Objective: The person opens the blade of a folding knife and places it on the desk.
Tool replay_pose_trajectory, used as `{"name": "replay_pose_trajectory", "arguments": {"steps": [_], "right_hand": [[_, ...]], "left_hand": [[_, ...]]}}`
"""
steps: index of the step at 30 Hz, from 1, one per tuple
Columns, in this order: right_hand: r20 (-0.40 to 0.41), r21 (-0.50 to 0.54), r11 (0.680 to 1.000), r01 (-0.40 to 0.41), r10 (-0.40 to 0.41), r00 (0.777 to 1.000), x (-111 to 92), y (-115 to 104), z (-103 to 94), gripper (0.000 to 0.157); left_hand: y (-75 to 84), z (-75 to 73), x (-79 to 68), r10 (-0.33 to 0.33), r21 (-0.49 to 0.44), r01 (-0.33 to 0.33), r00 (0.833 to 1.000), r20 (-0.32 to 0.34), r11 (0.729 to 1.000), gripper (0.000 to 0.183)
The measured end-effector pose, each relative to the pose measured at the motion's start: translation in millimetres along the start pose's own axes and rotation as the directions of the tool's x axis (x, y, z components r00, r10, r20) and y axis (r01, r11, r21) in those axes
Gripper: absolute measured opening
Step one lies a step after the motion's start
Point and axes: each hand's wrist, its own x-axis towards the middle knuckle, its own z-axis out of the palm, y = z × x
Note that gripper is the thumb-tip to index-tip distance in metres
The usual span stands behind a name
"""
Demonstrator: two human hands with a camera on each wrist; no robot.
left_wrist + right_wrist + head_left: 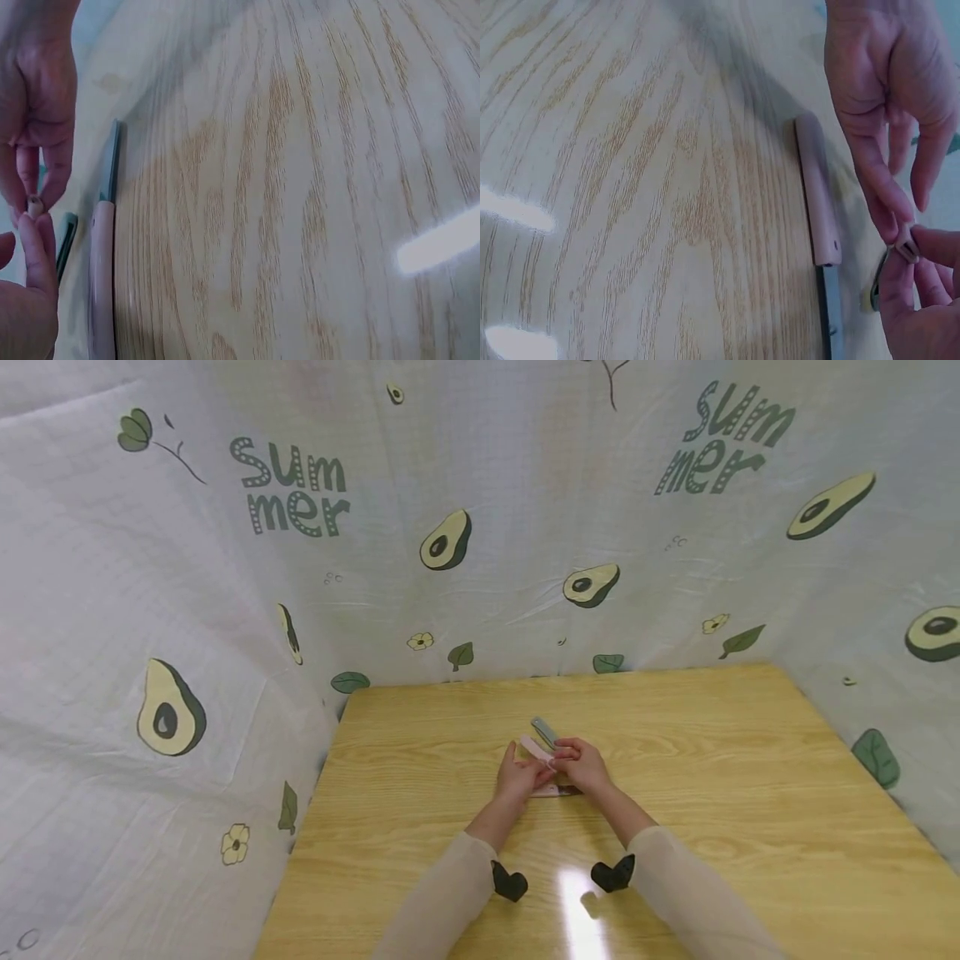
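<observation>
A knife [824, 238] lies flat on the wooden table [405, 827], with its pink handle [817, 187] toward the person's left and its dark grey blade [829, 315] toward the right. Just beyond the knife, on the side away from the person, the two hands meet over a slim pink piece [534, 747]. The left hand [519, 777], beyond the handle end of the knife, pinches the piece with its fingertips; the right hand [585, 767], beyond the blade end, has its fingers and thumb gripping the same piece. How far the pink piece runs inside the grip is hidden by the fingers. A grey-green strip [543, 731] sits farther beyond the knife, close to the right hand's fingers; whether they touch it cannot be told.

On the person's side of the knife are two pale sleeves, the left sleeve [450, 893] and the right sleeve [690, 885], each with a black heart [511, 882] at the cuff. A bright reflection [581, 918] also shines there. Well beyond the knife hangs a white cloth [517, 460] printed with avocados, leaves and "summer".
</observation>
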Motion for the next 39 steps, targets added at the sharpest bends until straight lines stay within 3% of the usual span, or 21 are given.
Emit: {"name": "replay_pose_trajectory", "arguments": {"steps": [7, 15, 20, 25, 31, 39], "right_hand": [[0.145, 0.096, 0.995, 0.017, -0.031, 0.989, -7, -7, -3.1, 0.044], [0.203, 0.113, 0.993, 0.032, -0.055, 0.978, -12, -8, -6.4, 0.036], [0.243, 0.094, 0.993, 0.069, -0.090, 0.966, -12, -7, -10.6, 0.032], [0.266, 0.064, 0.994, 0.086, -0.100, 0.959, -11, -8, -14.6, 0.028], [0.271, 0.126, 0.989, 0.071, -0.104, 0.957, -11, -11, -11.4, 0.033], [0.317, 0.064, 0.993, 0.094, -0.110, 0.942, -9, -11, -14.6, 0.034]], "left_hand": [[-1.8, -10.2, 0.9, 0.097, -0.032, -0.097, 0.995, 0.011, 0.995, 0.071], [1.9, -14.4, -3.6, 0.138, -0.117, -0.132, 0.989, 0.044, 0.984, 0.065], [7.1, -19.8, -9.4, 0.174, -0.094, -0.171, 0.984, 0.032, 0.981, 0.057], [10.2, -27.6, -10.5, 0.184, -0.077, -0.182, 0.983, 0.025, 0.980, 0.043], [9.9, -28.3, -12.2, 0.184, -0.116, -0.172, 0.978, 0.103, 0.978, 0.034], [12.4, -37.4, -13.8, 0.154, -0.066, -0.144, 0.972, 0.178, 0.987, 0.020]]}}
